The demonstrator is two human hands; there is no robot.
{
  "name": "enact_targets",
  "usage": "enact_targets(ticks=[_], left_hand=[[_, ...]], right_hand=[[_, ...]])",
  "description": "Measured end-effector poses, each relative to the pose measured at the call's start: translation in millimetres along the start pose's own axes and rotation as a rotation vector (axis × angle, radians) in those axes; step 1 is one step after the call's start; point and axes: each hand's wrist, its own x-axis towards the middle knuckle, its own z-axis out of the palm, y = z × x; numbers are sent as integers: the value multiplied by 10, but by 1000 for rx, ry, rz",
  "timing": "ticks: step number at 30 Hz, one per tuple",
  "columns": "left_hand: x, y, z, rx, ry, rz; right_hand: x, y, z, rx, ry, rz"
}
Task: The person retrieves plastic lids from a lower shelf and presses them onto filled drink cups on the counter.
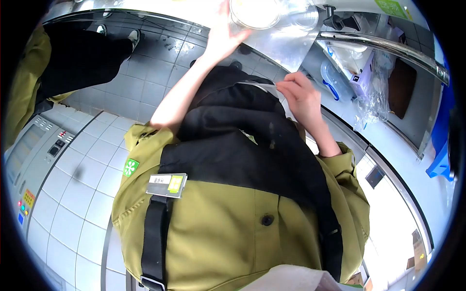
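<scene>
My left hand [225,39] is at the top, left of centre, curled round the side of a clear round cup [255,13] with a pale inside. Part of this hand is cut off by the upper frame edge. Lower and to the right, in front of the black apron, my right hand [302,96] has its fingers pinched on one end of a thin, pale, translucent strip [257,85]. The strip points left; its exact kind is too unclear to tell. More clear plastic cups [305,18] lie beside the first one on the metal counter [286,48].
At the right, a metal rail [388,42] runs before a shelf with a clear lidded container [332,80] and crumpled plastic film [373,99]. A co-worker's dark-clad leg [82,63] shows upper left. A grey machine [36,155] stands at the left.
</scene>
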Motion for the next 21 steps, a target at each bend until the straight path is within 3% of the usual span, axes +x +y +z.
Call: enact_targets(ticks=[3,5,6,7,9,13,15,21], left_hand=[[-185,92,-255,214,399,65],[-317,227,-551,-41,280,4],[-344,374,-707,-386,51,-251],[-413,421,-777,-544,-102,-351],[-461,626,-808,-962,-224,-361],[-239,766,-809,-674,-208,-433],[-58,844,-791,-716,-113,-505],[153,547,-619,-632,-87,-497]], right_hand=[[177,17,-157,168,-63,-12],[345,9,-215,299,-95,21],[441,-1,-240,350,-114,54],[531,8,-240,401,-133,88],[753,141,-209,462,-101,98],[1119,185,-150,703,79,337],[1229,235,-150,750,103,387],[1379,403,17,759,279,317]])
